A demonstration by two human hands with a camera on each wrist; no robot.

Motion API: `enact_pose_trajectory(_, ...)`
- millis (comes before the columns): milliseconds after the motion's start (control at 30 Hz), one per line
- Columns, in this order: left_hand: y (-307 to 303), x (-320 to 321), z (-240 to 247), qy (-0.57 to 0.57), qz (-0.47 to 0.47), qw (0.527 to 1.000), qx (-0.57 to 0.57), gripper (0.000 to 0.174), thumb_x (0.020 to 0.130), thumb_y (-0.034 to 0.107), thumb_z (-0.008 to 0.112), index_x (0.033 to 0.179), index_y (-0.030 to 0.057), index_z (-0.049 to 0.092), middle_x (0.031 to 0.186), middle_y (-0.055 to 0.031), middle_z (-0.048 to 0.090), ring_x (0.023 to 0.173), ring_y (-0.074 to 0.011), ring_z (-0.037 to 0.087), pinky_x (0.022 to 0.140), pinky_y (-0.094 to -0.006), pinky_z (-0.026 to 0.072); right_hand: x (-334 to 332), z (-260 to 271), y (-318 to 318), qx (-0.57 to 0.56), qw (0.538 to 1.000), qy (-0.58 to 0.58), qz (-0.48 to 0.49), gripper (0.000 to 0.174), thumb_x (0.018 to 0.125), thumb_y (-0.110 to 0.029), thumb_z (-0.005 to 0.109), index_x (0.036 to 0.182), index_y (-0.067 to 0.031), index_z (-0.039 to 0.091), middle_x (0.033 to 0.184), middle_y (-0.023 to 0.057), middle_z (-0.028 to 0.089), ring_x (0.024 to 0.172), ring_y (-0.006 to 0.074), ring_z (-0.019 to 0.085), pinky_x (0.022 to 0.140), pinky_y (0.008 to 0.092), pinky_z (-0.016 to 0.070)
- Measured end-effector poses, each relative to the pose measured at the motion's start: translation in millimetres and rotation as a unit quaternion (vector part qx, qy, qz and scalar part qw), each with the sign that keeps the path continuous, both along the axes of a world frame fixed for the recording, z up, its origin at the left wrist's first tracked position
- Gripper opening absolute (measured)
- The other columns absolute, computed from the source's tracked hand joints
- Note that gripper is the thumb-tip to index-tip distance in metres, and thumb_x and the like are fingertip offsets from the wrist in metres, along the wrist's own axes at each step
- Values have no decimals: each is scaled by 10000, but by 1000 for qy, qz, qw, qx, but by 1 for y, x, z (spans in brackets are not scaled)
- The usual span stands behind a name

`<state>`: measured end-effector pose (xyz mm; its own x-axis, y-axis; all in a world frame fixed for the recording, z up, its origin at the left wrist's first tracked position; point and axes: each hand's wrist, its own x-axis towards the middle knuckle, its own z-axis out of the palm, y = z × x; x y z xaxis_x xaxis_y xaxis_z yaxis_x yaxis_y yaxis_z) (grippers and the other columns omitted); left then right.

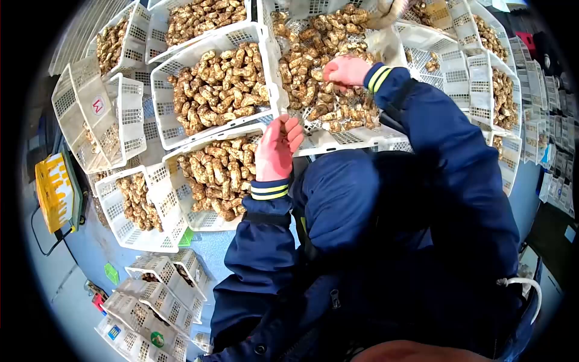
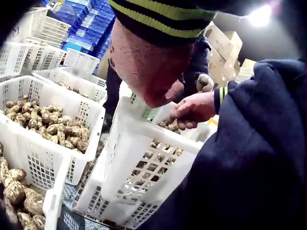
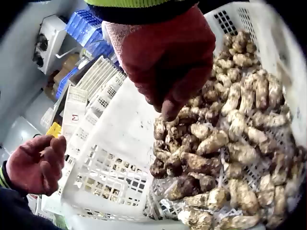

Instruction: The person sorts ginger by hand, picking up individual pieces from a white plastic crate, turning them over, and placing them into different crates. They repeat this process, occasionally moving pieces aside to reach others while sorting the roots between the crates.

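Note:
My right hand [image 1: 347,70], in a pink glove, is over a large white crate [image 3: 115,120] of mushrooms. Its fingers point down, and the tips [image 3: 168,112] overlap the brown-and-white mushrooms [image 3: 211,139] in the right wrist view. The hand's back hides the fingertips in the head view, so I cannot tell whether they pinch a mushroom. My left hand [image 1: 278,148], gloved too, hovers by that crate's near left corner, palm up. Its fingers [image 3: 48,172] are loosely curled, with no mushroom showing in them. Thick stubby mushrooms lie spread over the crate's mesh floor.
To the left stand a crate heaped with mushrooms [image 1: 220,90] and a nearer full one [image 1: 214,175]. Stacked crates [image 1: 151,308] stand on the blue floor. A yellow-topped box [image 1: 53,192] is at far left. Another person's gloved hand [image 2: 205,83] shows across the crate.

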<state>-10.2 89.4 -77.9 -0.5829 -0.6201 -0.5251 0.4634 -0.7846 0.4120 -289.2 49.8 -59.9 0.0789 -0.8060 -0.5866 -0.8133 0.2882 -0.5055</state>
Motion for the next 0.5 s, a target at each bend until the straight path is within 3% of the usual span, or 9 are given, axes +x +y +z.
enact_pose_trajectory(100,3,-11,11,10,-1,999,-31,336,900,258,456,1129,13,454,1015,-91,553,881,-188,552,804,-313,458,-5,12,5,16,998,-39,-48,260,743,-250,526,934,-106,629,792,85,643,704,221,609,673,339,468)
enact_pose_trajectory(167,4,-12,12,23,-4,999,-29,337,899,259,458,1126,10,453,1012,-93,553,878,-187,553,798,-310,462,-2,12,6,18,997,60,44,258,720,-256,549,899,-97,643,797,100,641,732,226,612,689,338,469)
enact_pose_trajectory(200,4,-12,11,33,-5,999,-28,339,898,259,460,1124,7,453,1009,-95,553,875,-187,554,792,-307,466,3,5,6,-52,988,90,110,266,710,-262,558,900,-98,646,832,117,640,793,235,613,721,343,465)
enact_pose_trajectory(233,4,-11,11,31,-3,999,-29,339,898,259,460,1124,7,453,1009,-95,553,875,-187,554,792,-307,466,11,-2,3,-35,979,127,156,287,715,-284,555,934,-122,647,885,113,640,855,255,603,753,352,458)
enact_pose_trajectory(367,3,-6,22,-23,17,1000,-10,329,900,259,459,1115,11,460,972,-92,557,846,-182,551,744,-296,471,39,-64,-3,-69,940,238,233,387,731,-361,536,948,-49,610,941,150,620,899,275,587,792,372,456)
enact_pose_trajectory(500,-4,-3,12,44,4,999,-26,340,896,253,464,1132,7,459,989,-90,553,857,-184,551,762,-300,462,47,-71,-1,-65,932,249,256,389,754,-360,516,945,-32,603,902,156,627,909,260,583,801,358,449)
